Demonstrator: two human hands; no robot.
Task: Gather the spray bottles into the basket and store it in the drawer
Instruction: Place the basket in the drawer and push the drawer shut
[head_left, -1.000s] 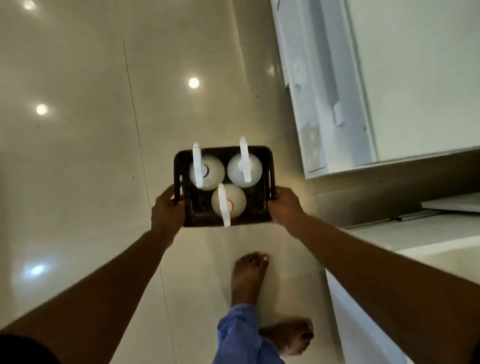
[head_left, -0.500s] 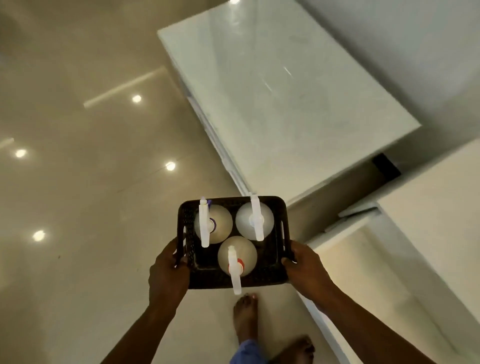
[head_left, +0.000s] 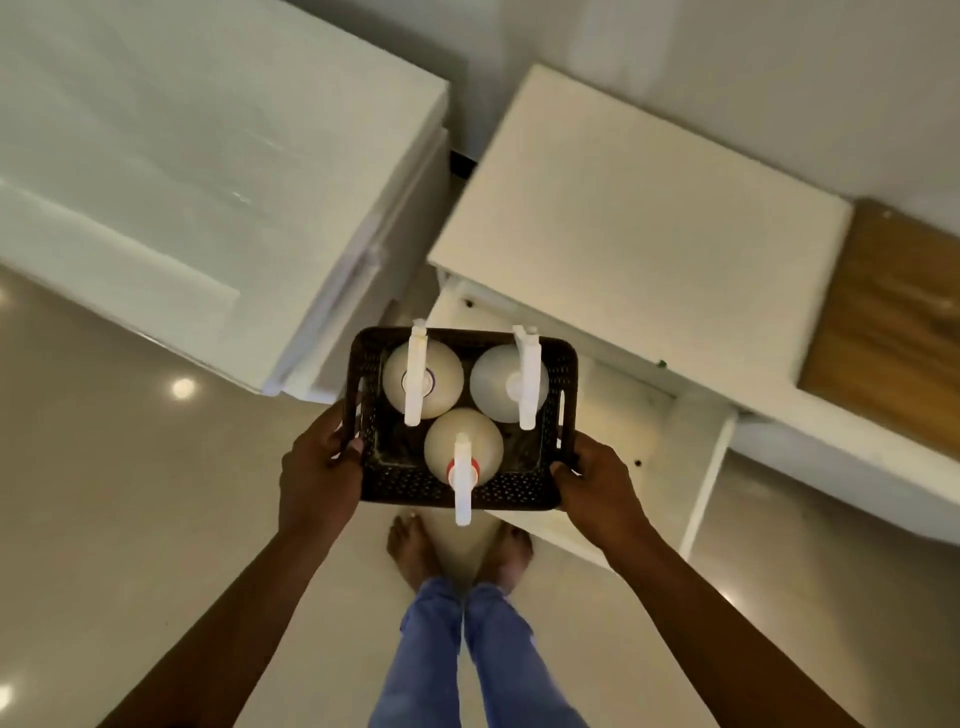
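Note:
A dark perforated basket (head_left: 405, 488) hangs in the air in front of me, held level. My left hand (head_left: 319, 467) grips its left handle and my right hand (head_left: 597, 480) grips its right handle. Three white spray bottles stand upright inside: one at the back left (head_left: 441, 376), one at the back right (head_left: 493, 384), one at the front with a red collar (head_left: 485, 447). An open white drawer (head_left: 670, 447) sticks out of the cabinet just below and right of the basket; the basket hides the drawer's left part.
A white cabinet top (head_left: 623, 208) lies above the drawer, with a wood-grain panel (head_left: 893, 322) to its right. A glossy white unit (head_left: 208, 156) stands at the left, a narrow gap between them. My bare feet (head_left: 410, 551) stand on shiny beige floor tiles (head_left: 130, 519).
I have walked and turned toward the cabinet with the basket in both hands. The open drawer and the cabinet top have come into view right below the basket.

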